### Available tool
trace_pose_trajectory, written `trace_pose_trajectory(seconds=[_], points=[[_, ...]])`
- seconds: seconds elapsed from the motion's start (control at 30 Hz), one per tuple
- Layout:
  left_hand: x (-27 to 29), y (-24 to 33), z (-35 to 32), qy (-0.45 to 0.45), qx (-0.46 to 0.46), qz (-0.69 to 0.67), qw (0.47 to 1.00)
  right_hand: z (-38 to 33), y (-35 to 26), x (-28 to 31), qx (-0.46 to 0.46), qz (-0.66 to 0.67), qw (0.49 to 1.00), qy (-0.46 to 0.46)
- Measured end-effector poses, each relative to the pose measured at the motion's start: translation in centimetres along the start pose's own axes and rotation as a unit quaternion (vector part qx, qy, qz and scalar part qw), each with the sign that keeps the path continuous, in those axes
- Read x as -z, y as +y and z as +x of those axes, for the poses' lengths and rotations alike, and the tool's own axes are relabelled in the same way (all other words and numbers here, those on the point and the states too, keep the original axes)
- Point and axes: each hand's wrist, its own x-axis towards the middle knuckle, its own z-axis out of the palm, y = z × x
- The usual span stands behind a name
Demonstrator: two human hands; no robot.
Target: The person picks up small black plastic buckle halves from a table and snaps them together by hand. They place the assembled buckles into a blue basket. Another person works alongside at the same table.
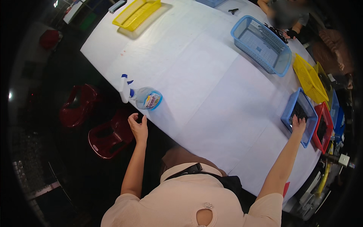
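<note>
My right hand (298, 124) reaches over the near rim of a small blue basket (309, 133) at the right side of the table. Its fingers point down at a heap of small black pieces (299, 109) inside. The fingertips blend into the heap, and whether they grip a piece cannot be made out. At the left, my left hand (139, 128) hangs just off the table's edge, fingers loosely bent and apart, holding nothing. Just beyond it a clear spray bottle (149, 99) with blue liquid and a white-and-blue trigger head stands near the edge.
A red basket (328, 130) with black contents and a yellow basket (310, 77) adjoin the blue one. Farther off are a large light-blue basket (261, 47) and another yellow basket (137, 15). A co-worker's gloved hand (291, 34) is at the far right. Dark red chairs (109, 138) stand left.
</note>
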Motion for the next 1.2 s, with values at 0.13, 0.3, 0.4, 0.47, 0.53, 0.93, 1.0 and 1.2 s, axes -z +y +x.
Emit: trace_pose_trajectory(seconds=[0.13, 0.3, 0.4, 0.47, 0.53, 0.93, 1.0, 1.2], points=[[0.3, -0.6, 2.8, 0.043, -0.138, 0.038, 0.989, -4.4, 2.5, 1.2, -0.001, -0.067, 0.996, -0.065], [-1.4, -2.3, 8.6, -0.129, -0.138, -0.084, 0.978, -15.4, 6.7, 0.6, 0.020, -0.190, 0.976, -0.107], [-2.7, 0.5, 8.3, -0.149, -0.156, -0.053, 0.975, -22.1, 7.4, 0.8, 0.058, -0.299, 0.943, -0.134], [-2.6, 1.8, 7.5, -0.216, -0.140, -0.060, 0.964, -27.2, 7.5, -0.4, 0.078, -0.382, 0.906, -0.165], [-4.0, 2.7, 5.2, -0.267, -0.185, -0.052, 0.944, -30.0, 7.4, -0.9, 0.094, -0.435, 0.865, -0.231], [-10.0, 25.6, -22.6, -0.675, -0.444, -0.083, 0.583, -39.9, 0.2, 5.6, 0.293, -0.573, 0.705, -0.299], [-11.9, 28.6, -28.1, -0.671, -0.471, -0.102, 0.564, -37.8, -4.0, 9.9, 0.278, -0.569, 0.740, -0.225], [-16.9, 34.6, -40.4, -0.603, -0.461, -0.111, 0.642, -25.5, -14.8, 23.4, 0.243, -0.549, 0.799, 0.017]])
